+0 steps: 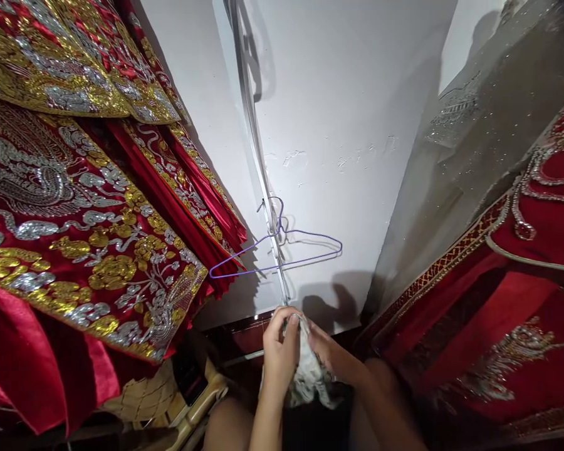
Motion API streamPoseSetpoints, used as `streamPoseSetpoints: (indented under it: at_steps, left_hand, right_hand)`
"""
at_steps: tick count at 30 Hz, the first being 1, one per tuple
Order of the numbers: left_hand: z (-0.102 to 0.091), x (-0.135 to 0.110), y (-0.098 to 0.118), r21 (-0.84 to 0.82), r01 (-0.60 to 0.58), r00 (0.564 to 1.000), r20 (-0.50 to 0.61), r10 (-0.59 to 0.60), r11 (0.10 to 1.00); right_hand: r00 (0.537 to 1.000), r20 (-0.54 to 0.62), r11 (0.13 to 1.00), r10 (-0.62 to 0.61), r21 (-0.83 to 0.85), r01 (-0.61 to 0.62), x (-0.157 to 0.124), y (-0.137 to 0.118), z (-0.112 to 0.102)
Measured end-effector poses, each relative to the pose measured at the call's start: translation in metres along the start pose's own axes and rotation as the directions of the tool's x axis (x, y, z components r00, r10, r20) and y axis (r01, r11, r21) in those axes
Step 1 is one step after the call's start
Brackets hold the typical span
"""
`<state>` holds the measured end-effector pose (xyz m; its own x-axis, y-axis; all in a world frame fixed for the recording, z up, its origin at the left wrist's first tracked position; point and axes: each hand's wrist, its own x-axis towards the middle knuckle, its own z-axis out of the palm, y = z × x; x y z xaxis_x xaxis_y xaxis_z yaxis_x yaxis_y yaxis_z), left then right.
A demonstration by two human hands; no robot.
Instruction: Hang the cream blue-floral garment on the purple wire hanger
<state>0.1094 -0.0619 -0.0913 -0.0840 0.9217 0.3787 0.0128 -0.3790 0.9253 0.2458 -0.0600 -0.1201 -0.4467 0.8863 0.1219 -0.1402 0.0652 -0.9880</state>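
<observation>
Low in the middle of the head view, a crumpled piece of pale fabric (305,373) with faint darker marks hangs from both hands. My left hand (282,338) is closed on its upper left edge, thumb and fingers pinched together. On the other side my right hand (326,351) grips the same cloth, its fingertips partly hidden behind the folds. What kind of cloth item it is cannot be made out. Just above the hands, a purple wire hanger (310,258) hangs by its hook from a metal upright (254,141), with nothing on it.
Red garments with gold and silver embroidery (113,263) fill the left side. Another red beaded garment (507,326) hangs at right, near sheer glittery fabric (479,125). A white wall (348,113) stands ahead. A light wooden chair frame (200,401) is at lower left.
</observation>
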Motion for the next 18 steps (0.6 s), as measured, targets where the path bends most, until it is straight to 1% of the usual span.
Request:
streamPoseSetpoints:
  at_steps: [1,2,3,4,5,6,7,8,9,10,11,12,13,16,18]
  left_hand:
    - [-0.007,0.001,0.000,0.017,-0.006,1.000,-0.020,0.006,1.000]
    - [-0.015,0.001,-0.001,0.022,0.014,1.000,-0.019,-0.014,1.000]
    - [-0.024,0.000,-0.002,0.013,0.064,0.998,0.012,-0.064,0.998]
    - [-0.033,-0.003,-0.003,0.000,0.137,0.988,0.073,-0.137,0.991]
    - [-0.043,-0.009,-0.005,-0.001,0.225,0.963,0.155,-0.223,0.974]
    - [-0.051,-0.017,-0.008,0.025,0.311,0.918,0.251,-0.307,0.950]
    - [-0.059,-0.027,-0.010,0.087,0.373,0.857,0.348,-0.379,0.924]
    - [-0.066,-0.037,-0.014,0.175,0.402,0.792,0.426,-0.438,0.899]
    - [-0.072,-0.048,-0.017,0.273,0.402,0.735,0.473,-0.486,0.874]
    - [-0.076,-0.058,-0.019,0.363,0.384,0.689,0.500,-0.525,0.849]
    - [-0.080,-0.066,-0.020,0.436,0.361,0.660,0.505,-0.556,0.824]
    - [-0.083,-0.072,-0.019,0.489,0.340,0.654,0.491,-0.576,0.803]
    - [-0.085,-0.075,-0.015,0.526,0.324,0.667,0.463,-0.584,0.786]
    - [-0.092,-0.070,0.004,0.598,0.274,0.750,0.357,-0.557,0.753]
    - [-0.100,-0.060,0.017,0.633,0.240,0.800,0.300,-0.519,0.736]
  right_hand:
    - [0.999,0.038,0.999,0.036,0.000,-0.036,-0.001,-0.001,0.001]
    - [0.995,0.064,0.997,0.075,-0.026,-0.074,-0.002,-0.003,0.001]
    - [0.991,0.073,0.992,0.108,-0.073,-0.103,-0.001,-0.006,-0.001]
    - [0.992,0.053,0.986,0.118,-0.127,-0.111,0.001,-0.010,-0.003]
    - [0.995,0.017,0.981,0.095,-0.174,-0.091,0.005,-0.015,-0.007]
    - [0.999,-0.028,0.977,0.037,-0.208,-0.042,0.010,-0.021,-0.011]
    - [0.996,-0.076,0.973,-0.050,-0.231,0.031,0.017,-0.028,-0.015]
    - [0.979,-0.133,0.962,-0.152,-0.247,0.116,0.026,-0.035,-0.020]
    - [0.949,-0.201,0.946,-0.244,-0.263,0.188,0.035,-0.043,-0.025]
    - [0.914,-0.261,0.930,-0.311,-0.282,0.236,0.046,-0.049,-0.029]
    - [0.890,-0.300,0.920,-0.344,-0.296,0.256,0.058,-0.054,-0.032]
    - [0.880,-0.321,0.918,-0.350,-0.303,0.255,0.071,-0.058,-0.034]
    - [0.882,-0.328,0.922,-0.338,-0.303,0.241,0.083,-0.059,-0.034]
    - [0.916,-0.310,0.948,-0.255,-0.268,0.173,0.115,-0.052,-0.029]
    - [0.935,-0.304,0.962,-0.182,-0.253,0.104,0.126,-0.040,-0.024]
